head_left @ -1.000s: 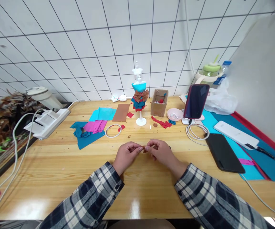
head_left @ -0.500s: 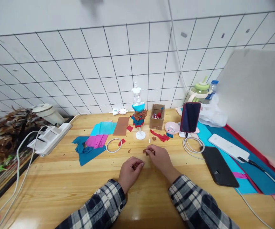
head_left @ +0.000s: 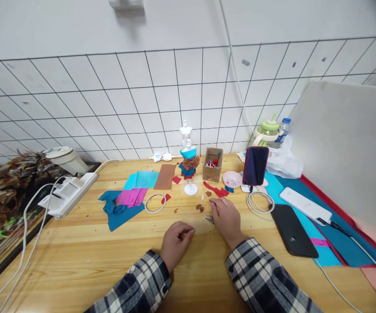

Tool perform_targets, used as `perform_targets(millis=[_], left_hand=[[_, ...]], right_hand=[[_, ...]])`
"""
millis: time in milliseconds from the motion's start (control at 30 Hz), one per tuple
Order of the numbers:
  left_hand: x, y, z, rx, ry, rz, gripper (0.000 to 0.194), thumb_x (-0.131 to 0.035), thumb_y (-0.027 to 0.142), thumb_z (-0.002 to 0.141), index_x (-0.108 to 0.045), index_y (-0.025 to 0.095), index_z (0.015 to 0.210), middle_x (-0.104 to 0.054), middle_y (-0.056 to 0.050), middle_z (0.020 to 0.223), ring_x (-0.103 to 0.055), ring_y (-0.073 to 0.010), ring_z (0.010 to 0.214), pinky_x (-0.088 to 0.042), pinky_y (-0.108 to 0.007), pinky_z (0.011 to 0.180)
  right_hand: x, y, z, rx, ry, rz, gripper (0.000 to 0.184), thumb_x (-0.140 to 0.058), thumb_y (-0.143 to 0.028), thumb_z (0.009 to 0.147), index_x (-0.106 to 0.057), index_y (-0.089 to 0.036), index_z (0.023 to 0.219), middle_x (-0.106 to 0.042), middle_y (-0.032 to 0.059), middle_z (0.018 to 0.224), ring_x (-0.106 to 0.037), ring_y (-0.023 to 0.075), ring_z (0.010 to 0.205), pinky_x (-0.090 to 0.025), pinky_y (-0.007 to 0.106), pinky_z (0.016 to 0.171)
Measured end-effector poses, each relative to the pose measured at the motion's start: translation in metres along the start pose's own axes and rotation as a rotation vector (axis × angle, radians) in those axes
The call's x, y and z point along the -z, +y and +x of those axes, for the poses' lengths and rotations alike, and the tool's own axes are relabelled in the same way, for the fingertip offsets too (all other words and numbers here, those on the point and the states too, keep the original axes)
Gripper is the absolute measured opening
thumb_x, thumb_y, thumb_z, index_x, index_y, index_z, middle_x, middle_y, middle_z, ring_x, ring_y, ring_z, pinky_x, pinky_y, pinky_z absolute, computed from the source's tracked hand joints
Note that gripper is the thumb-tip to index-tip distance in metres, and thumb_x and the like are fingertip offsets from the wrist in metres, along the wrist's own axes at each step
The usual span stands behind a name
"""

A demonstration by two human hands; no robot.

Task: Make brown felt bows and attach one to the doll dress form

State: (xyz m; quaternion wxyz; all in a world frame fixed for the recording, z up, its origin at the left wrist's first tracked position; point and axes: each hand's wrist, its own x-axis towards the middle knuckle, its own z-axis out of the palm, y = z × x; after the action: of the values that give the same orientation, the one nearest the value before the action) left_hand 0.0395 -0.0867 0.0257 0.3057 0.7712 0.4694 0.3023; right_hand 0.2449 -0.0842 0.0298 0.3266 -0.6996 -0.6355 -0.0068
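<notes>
A small brown fabric bow lies on the table in front of my hands. My left hand rests near the middle of the wood, thumb and forefinger together, with nothing visible between them. Just right of the bow is my right hand, its forefinger stretched out and thumb apart. Beneath it, the metal tips of a small cutting tool stick out; the rest is hidden. Further back, a white mini dress form wears a turquoise, blue and red dress with a brown bow.
Left of the form lie brown cloth, turquoise cloth, magenta cloth and a white ring. A cardboard box, a pink bowl of beads, an upright phone and a black phone stand or lie rightward.
Both hands held the small brown bow at first. My left hand let go and drew back; my right hand then set the bow on the table and moved right, over the tool. The view tilted up.
</notes>
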Motion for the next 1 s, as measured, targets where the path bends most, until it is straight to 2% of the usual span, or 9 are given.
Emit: perform_targets(millis=[133, 300, 367, 433, 600, 767, 933, 1000], left_hand=[[0.02, -0.011, -0.01, -0.069, 0.109, 0.051, 0.02, -0.054, 0.032, 0.087, -0.067, 0.021, 0.077, -0.069, -0.004, 0.078, -0.063, -0.0174, 0.075, -0.051, -0.03, 0.071], [0.072, -0.056, -0.012, -0.165, 0.21, 0.363, 0.019, -0.055, 0.032, 0.086, -0.07, 0.022, 0.085, -0.071, -0.006, 0.084, -0.064, -0.0217, 0.082, -0.049, -0.035, 0.079], [0.09, -0.072, -0.007, -0.147, 0.254, 0.497, 0.021, -0.055, 0.036, 0.086, -0.07, 0.022, 0.092, -0.072, -0.007, 0.091, -0.063, -0.0247, 0.09, -0.046, -0.039, 0.085], [0.1, -0.081, -0.002, -0.116, 0.305, 0.601, 0.027, -0.055, 0.039, 0.086, -0.068, 0.021, 0.103, -0.07, -0.008, 0.099, -0.061, -0.0264, 0.095, -0.044, -0.041, 0.088], [0.093, -0.081, 0.003, -0.146, 0.191, 0.718, 0.031, -0.053, 0.036, 0.087, -0.065, 0.023, 0.113, -0.067, -0.008, 0.111, -0.056, -0.0268, 0.105, -0.04, -0.041, 0.092], [0.088, -0.08, 0.003, -0.099, 0.176, 0.793, 0.041, -0.048, 0.033, 0.089, -0.056, 0.024, 0.129, -0.061, -0.008, 0.127, -0.052, -0.0287, 0.116, -0.039, -0.043, 0.094], [0.09, -0.083, 0.005, -0.142, 0.07, 0.766, 0.037, -0.046, 0.034, 0.092, -0.06, 0.026, 0.126, -0.062, -0.006, 0.127, -0.051, -0.0281, 0.119, -0.04, -0.044, 0.097], [0.089, -0.085, 0.006, -0.19, 0.031, 0.731, 0.037, -0.046, 0.035, 0.092, -0.059, 0.027, 0.126, -0.062, -0.005, 0.127, -0.052, -0.0267, 0.119, -0.04, -0.044, 0.099]], right_hand=[[0.014, 0.006, -0.017, 0.102, 0.059, -0.001, 0.026, -0.045, -0.021, 0.092, -0.069, -0.019, 0.101, -0.068, 0.0066, 0.089, -0.058, 0.0198, 0.085, -0.042, 0.031, 0.078], [0.024, 0.019, -0.04, 0.131, 0.053, 0.009, 0.022, -0.048, -0.019, 0.089, -0.068, -0.021, 0.097, -0.068, 0.0057, 0.085, -0.059, 0.02, 0.078, -0.044, 0.032, 0.072], [0.027, 0.024, -0.05, 0.131, 0.055, 0.013, 0.02, -0.048, -0.019, 0.088, -0.068, -0.022, 0.095, -0.068, 0.0054, 0.084, -0.059, 0.0197, 0.076, -0.045, 0.033, 0.071], [0.029, 0.028, -0.06, 0.125, 0.047, 0.019, 0.019, -0.049, -0.019, 0.088, -0.066, -0.022, 0.096, -0.068, 0.0054, 0.085, -0.059, 0.0197, 0.076, -0.045, 0.033, 0.071], [0.03, 0.029, -0.069, 0.119, 0.062, 0.042, 0.016, -0.051, -0.018, 0.088, -0.063, -0.024, 0.097, -0.068, 0.0048, 0.086, -0.06, 0.0201, 0.077, -0.047, 0.035, 0.072], [0.026, 0.029, -0.067, 0.099, 0.035, 0.033, 0.018, -0.05, -0.019, 0.087, -0.063, -0.025, 0.099, -0.068, 0.0055, 0.09, -0.06, 0.0215, 0.082, -0.048, 0.036, 0.075], [0.02, 0.033, -0.066, 0.013, -0.02, -0.092, 0.026, -0.054, -0.024, 0.084, -0.061, -0.024, 0.109, -0.065, 0.0089, 0.104, -0.058, 0.0271, 0.096, -0.045, 0.043, 0.082], [0.018, 0.034, -0.066, -0.027, -0.045, -0.119, 0.022, -0.055, -0.027, 0.084, -0.061, -0.024, 0.105, -0.065, 0.0079, 0.105, -0.057, 0.0273, 0.097, -0.043, 0.043, 0.081]])
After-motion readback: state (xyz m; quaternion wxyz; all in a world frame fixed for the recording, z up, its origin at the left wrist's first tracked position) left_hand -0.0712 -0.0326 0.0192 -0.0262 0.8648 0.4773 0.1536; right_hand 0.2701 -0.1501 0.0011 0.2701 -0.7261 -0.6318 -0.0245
